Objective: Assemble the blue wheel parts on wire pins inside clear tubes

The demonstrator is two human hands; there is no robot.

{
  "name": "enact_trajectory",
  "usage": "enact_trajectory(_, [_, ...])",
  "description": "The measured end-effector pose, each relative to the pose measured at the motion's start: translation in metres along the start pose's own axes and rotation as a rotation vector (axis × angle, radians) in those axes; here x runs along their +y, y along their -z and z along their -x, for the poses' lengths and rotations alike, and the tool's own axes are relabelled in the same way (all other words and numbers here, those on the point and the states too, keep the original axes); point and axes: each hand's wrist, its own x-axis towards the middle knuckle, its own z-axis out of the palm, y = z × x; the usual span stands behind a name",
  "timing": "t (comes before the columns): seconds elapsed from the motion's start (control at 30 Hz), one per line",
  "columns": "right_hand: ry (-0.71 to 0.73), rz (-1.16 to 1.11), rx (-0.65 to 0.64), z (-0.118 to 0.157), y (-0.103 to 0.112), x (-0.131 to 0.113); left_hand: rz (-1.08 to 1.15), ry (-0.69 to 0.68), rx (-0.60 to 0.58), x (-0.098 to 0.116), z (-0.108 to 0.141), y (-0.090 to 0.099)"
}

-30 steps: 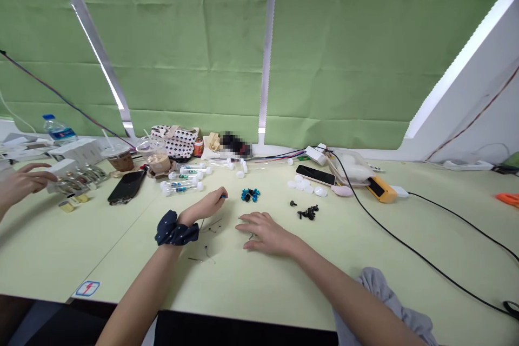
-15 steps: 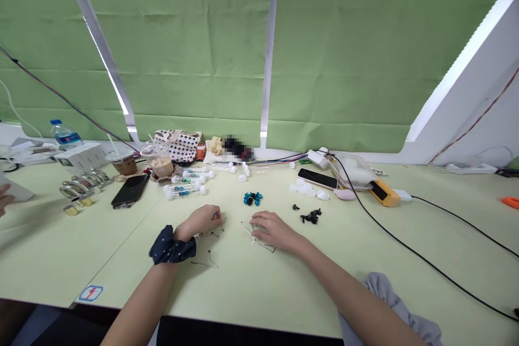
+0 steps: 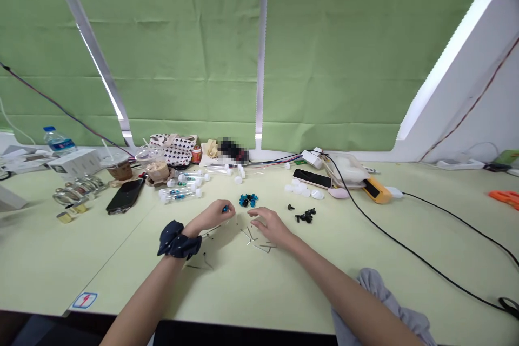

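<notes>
My left hand (image 3: 213, 214), with a dark scrunchie (image 3: 178, 240) at the wrist, is closed with a small blue knob-like piece (image 3: 225, 208) showing at its fingers. My right hand (image 3: 271, 224) hovers to its right, fingers apart and nothing seen in them. Beneath and in front of it lie several thin L-shaped metal keys (image 3: 261, 248). More thin metal pieces (image 3: 207, 260) lie near my left wrist. Just beyond both hands sits a cluster of blue and black knob-like pieces (image 3: 248, 200). Several black screw-like pieces (image 3: 306, 215) are scattered to the right.
Clear tubes with white caps (image 3: 180, 193) lie at the back left, near a black phone (image 3: 125, 196) and drink cups (image 3: 156, 170). White discs (image 3: 302, 189), a pink-edged phone (image 3: 312, 178) and a yellow device (image 3: 377, 190) are at the back right. A black cable (image 3: 389, 238) crosses the right side.
My left hand has lifted and moved right, and the blue piece now shows at its fingers. My right hand has risen off the metal keys, uncovering them. The view has shifted slightly.
</notes>
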Motion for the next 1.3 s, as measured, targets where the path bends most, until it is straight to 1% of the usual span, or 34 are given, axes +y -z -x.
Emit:
enact_trajectory(0.1, [-0.064, -0.298, 0.066, -0.004, 0.003, -0.001, 0.188, -0.096, -0.059, 0.032, -0.007, -0.01])
enact_trajectory(0.17, [-0.089, -0.506, 0.09, -0.006, 0.006, -0.001, 0.268, -0.1, -0.074, 0.047, -0.011, -0.018])
enact_trajectory(0.23, [-0.099, -0.638, 0.115, -0.008, 0.009, 0.0, 0.351, -0.063, -0.07, 0.055, -0.012, -0.024])
enact_trajectory(0.33, [-0.113, -0.726, 0.148, -0.009, 0.011, 0.002, 0.497, 0.003, -0.105, 0.057, -0.009, -0.028])
enact_trajectory(0.43, [-0.145, -0.828, 0.184, -0.01, 0.014, 0.003, 0.648, 0.001, -0.156, 0.051, -0.004, -0.027])
enact_trajectory(0.53, [-0.17, -0.931, 0.244, -0.011, 0.02, 0.005, 0.775, -0.002, -0.243, 0.046, 0.0, -0.027])
enact_trajectory(0.6, [-0.175, -0.957, 0.285, -0.011, 0.024, 0.006, 0.839, -0.001, -0.304, 0.043, 0.0, -0.029])
enact_trajectory(0.7, [-0.18, -0.935, 0.326, -0.011, 0.027, 0.008, 0.893, -0.027, -0.346, 0.04, -0.002, -0.034])
enact_trajectory(0.87, [-0.188, -0.877, 0.33, -0.01, 0.025, 0.007, 0.853, -0.08, -0.399, 0.039, -0.004, -0.035])
enact_trajectory(1.0, [-0.188, -0.844, 0.336, -0.01, 0.024, 0.009, 0.812, -0.097, -0.417, 0.04, -0.003, -0.034])
enact_trajectory(1.3, [-0.202, -0.819, 0.331, -0.01, 0.027, 0.011, 0.796, -0.092, -0.41, 0.045, -0.001, -0.03])
